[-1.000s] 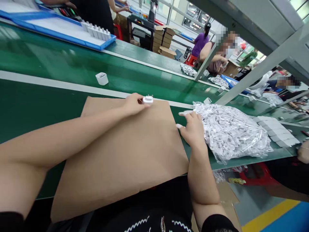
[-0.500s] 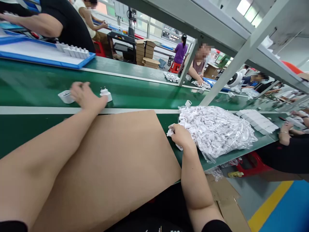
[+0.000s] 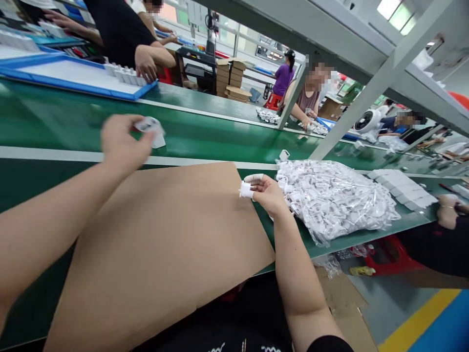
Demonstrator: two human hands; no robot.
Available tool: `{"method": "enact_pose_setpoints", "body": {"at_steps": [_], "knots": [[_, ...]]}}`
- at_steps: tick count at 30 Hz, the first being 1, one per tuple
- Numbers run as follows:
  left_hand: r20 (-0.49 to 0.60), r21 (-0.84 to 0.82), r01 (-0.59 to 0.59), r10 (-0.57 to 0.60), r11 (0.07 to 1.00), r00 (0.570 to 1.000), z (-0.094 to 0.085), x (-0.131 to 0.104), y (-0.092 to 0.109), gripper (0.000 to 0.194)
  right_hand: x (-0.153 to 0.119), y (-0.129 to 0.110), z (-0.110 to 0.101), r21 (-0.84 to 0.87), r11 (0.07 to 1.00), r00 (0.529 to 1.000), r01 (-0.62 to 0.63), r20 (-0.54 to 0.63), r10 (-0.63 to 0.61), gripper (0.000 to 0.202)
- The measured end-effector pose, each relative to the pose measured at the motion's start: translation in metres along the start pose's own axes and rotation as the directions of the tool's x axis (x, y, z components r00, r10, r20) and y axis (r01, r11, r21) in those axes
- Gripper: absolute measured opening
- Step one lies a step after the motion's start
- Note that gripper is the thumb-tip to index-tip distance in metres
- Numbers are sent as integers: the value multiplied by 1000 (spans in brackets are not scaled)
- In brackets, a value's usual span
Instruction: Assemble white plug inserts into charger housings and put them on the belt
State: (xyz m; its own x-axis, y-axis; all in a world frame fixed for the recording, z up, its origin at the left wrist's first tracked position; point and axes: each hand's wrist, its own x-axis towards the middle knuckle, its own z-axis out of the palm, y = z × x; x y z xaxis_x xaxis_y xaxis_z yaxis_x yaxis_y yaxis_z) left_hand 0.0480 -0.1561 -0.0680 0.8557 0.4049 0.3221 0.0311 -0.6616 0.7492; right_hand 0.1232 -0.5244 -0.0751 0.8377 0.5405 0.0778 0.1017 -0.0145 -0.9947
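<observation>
My left hand (image 3: 122, 142) is above the green belt, its thumb and fingers closed around a white plastic housing (image 3: 157, 133). The housing is blurred, and part of it is hidden by the fingers. Over the right edge of the brown cardboard sheet (image 3: 176, 234), my right hand (image 3: 269, 195) pinches a small white plastic plug part (image 3: 245, 190). A whitish cover is on one of its fingertips. Just right of that hand lies a clear bag of white plastic parts (image 3: 337, 200). A single white housing (image 3: 284, 155) sits at the bag's back edge.
A blue-rimmed tray (image 3: 84, 80) with white pieces stands across the belt (image 3: 205, 142), where a co-worker's hand (image 3: 145, 63) touches them. Rows of white boxes (image 3: 405, 189) lie right of the bag. A grey slanted post (image 3: 351, 107) rises behind it. Other people work nearby.
My left hand has closed on a white housing and lifted it. My right hand has moved left from the bag's side with the plug part. The view has shifted slightly.
</observation>
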Motion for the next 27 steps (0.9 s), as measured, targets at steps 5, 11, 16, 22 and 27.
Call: {"method": "enact_pose_setpoints", "body": {"at_steps": [5,11,16,22,27], "knots": [[166,-158,-116,142,981,976,81,-84,59,44,-4,-9,12,71,997,998,-43,50,40,48],[294,-207,-219,274,954,916,113,-115,67,41,-7,-10,15,90,986,989,-140,64,134,43],[383,-238,-77,166,968,909,114,-111,59,54,-8,-9,22,133,982,989,-136,70,127,53],[402,-254,-5,110,967,909,112,-114,63,45,-8,-5,28,24,998,998,-52,39,51,52],[364,-189,-63,129,980,923,105,-112,54,94,-10,-9,31,37,999,999,-28,36,27,34]]}}
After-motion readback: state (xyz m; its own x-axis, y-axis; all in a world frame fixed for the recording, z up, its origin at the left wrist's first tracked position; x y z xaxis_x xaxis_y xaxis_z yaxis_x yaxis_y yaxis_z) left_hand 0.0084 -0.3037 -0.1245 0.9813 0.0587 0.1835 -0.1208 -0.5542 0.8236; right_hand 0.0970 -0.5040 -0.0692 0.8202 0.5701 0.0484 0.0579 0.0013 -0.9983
